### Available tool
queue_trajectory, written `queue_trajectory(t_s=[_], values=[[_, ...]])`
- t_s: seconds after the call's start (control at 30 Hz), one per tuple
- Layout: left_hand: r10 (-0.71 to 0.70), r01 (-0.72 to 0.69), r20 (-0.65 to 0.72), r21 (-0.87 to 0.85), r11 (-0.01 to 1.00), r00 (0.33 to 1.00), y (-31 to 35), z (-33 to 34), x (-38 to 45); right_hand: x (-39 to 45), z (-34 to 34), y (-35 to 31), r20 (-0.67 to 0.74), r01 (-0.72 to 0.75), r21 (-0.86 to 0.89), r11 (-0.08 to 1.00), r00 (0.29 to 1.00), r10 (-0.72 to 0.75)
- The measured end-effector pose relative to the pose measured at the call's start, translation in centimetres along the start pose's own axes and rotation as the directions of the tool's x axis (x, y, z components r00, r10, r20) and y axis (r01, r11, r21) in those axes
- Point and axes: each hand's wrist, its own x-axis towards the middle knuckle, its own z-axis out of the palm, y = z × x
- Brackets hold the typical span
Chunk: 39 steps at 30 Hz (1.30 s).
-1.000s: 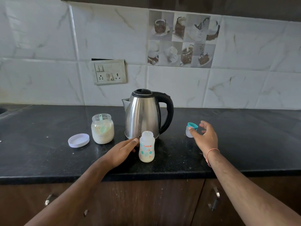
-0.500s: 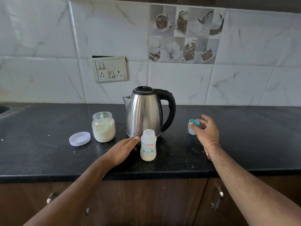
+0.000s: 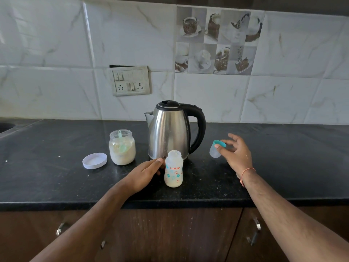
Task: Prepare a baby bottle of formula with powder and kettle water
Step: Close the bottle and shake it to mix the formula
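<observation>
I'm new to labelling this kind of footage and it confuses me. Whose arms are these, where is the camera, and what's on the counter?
No machine here: a person wears a camera on the head, looking down at their own arms. On the black counter stand a steel kettle, an open jar of powder with its white lid beside it, and an uncapped baby bottle. The left hand rests beside the bottle, fingers straight. The right hand pinches the bottle's teal-rimmed cap.

Both bare forearms reach forward. The left hand lies low with fingers straight and together, pointing forward and to the right. The right hand is lifted, thumb and forefinger pinching, the other fingers spread loosely; an orange thread circles its wrist.
</observation>
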Motion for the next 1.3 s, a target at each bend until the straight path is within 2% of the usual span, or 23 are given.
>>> queue_trajectory(t_s=[0.23, 0.5, 0.67, 0.77, 0.87, 0.93, 1.1, 1.3], values=[[0.007, -0.007, -0.007, -0.027, 1.0, 1.0, -0.5, 0.0, 0.3, -0.8, 0.9, -0.6, 0.059, 0.083, 0.046, 0.995, 0.995, -0.086], [0.013, -0.014, -0.02, -0.062, 0.998, 1.0, -0.2, 0.0, 0.1, -1.1, 1.2, -0.8, -0.015, 0.161, 0.087, 0.983, 0.987, -0.16], [0.185, -0.186, -0.023, -0.084, 0.979, 0.982, -0.7, -0.3, -0.4, -1.9, 0.9, -1.7, -0.118, 0.248, 0.096, 0.964, 0.964, -0.237], [0.261, -0.261, 0.001, -0.042, 0.964, 0.965, -0.6, -0.3, -0.7, -3.0, 1.1, -2.6, -0.121, 0.32, 0.105, 0.942, 0.944, -0.307], [0.266, -0.267, 0.022, 0.014, 0.964, 0.964, -0.4, -0.3, -0.7, -4.2, 1.6, -3.7, -0.027, 0.399, 0.088, 0.912, 0.917, -0.399], [0.264, -0.266, 0.032, 0.042, 0.963, 0.964, -0.3, -0.2, -0.6, -4.9, 1.9, -4.7, 0.089, 0.426, 0.088, 0.901, 0.897, -0.433], [0.246, -0.25, 0.042, 0.141, 0.958, 0.968, -0.4, -0.2, -0.5, -5.3, 2.1, -7.3, 0.394, 0.426, 0.037, 0.904, 0.825, -0.405], [0.225, -0.234, 0.067, 0.218, 0.947, 0.972, -0.6, -0.1, -0.1, -4.9, 2.1, -9.6, 0.531, 0.458, -0.02, 0.889, 0.758, -0.379]])
